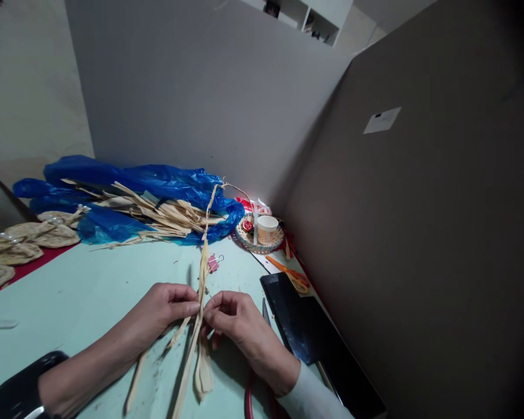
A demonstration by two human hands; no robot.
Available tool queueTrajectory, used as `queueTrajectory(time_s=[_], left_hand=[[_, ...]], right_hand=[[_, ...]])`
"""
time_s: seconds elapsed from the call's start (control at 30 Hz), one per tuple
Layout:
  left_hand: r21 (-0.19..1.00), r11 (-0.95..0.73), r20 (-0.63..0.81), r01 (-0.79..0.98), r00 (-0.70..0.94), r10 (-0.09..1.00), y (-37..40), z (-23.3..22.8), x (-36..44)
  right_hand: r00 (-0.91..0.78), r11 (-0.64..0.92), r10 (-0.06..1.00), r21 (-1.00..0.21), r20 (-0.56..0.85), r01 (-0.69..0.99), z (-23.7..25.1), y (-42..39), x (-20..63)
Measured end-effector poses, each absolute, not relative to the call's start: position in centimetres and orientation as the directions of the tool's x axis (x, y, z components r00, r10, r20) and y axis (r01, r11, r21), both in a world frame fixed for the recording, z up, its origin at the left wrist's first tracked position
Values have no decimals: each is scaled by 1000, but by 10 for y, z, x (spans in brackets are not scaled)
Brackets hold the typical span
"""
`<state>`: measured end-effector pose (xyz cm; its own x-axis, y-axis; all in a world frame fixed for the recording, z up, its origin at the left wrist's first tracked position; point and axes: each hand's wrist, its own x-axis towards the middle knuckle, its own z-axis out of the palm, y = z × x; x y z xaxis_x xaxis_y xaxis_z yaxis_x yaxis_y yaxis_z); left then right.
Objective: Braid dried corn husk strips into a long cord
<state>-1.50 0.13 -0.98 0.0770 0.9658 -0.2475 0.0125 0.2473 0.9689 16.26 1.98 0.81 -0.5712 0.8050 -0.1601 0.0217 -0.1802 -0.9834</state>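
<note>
Two hands: the left hand (pixel 163 308) and the right hand (pixel 236 320) meet at the middle of the pale green bench (pixel 91 291), fingers of both pinched narrow on one braided husk strip (pixel 203 273).
Strip axis: long and thin, running from the near edge of the bench up and away, almost straight, tilted slightly right toward the far wall.
Far end: it tapers to a thin twisted cord (pixel 212 201) that rises over the blue plastic bag (pixel 157 180).
Near end: loose flat tails (pixel 201 366) splay out on the bench below the hands, pointing toward the person.
Look: pale straw colour, dry, flat ribbons plaited together; narrower above the grip, broader and frayed below.
Right side: a black tablet (pixel 310 331) lies just beside the right hand, with the grey partition wall (pixel 419 233) close behind it; little room there.
Left side: open bench, well apart from the woven straw mats (pixel 21 244) at the far left edge.
Ahead: a pile of loose husk strips (pixel 157 215) on the blue bag, a pink binder clip (pixel 213 263) just beside the strip, and a paper cup (pixel 267 228) on a woven coaster (pixel 247 235) in the corner.
Near tablet: orange scissors (pixel 292 274).
</note>
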Motion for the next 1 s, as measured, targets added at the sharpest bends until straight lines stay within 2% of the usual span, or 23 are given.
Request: queueTrajectory(time_s=[0.17,0.37,0.5,0.6,0.83,1.0], left_hand=[[978,207,-209,39,51,977,0,-4,-12],[978,190,-193,82,25,981,0,-2,-11],[976,158,-163,149,19,987,0,-2,-9],[979,124,-128,160,17,992,-2,-2,-8],[972,161,-171,169,47,984,-5,2,-6],[976,171,-177,134,39,983,-3,-3,-8]], right_hand=[[-548,-148,823,-988,-152,52,0,20,160],[-454,-4,891,-999,-26,49,-15,22,157],[-366,193,925,-958,106,210,-10,17,158],[-365,288,914,-915,176,281,-4,14,160],[-420,358,882,-885,215,298,-1,12,162],[-426,315,885,-914,186,255,-2,14,162]])
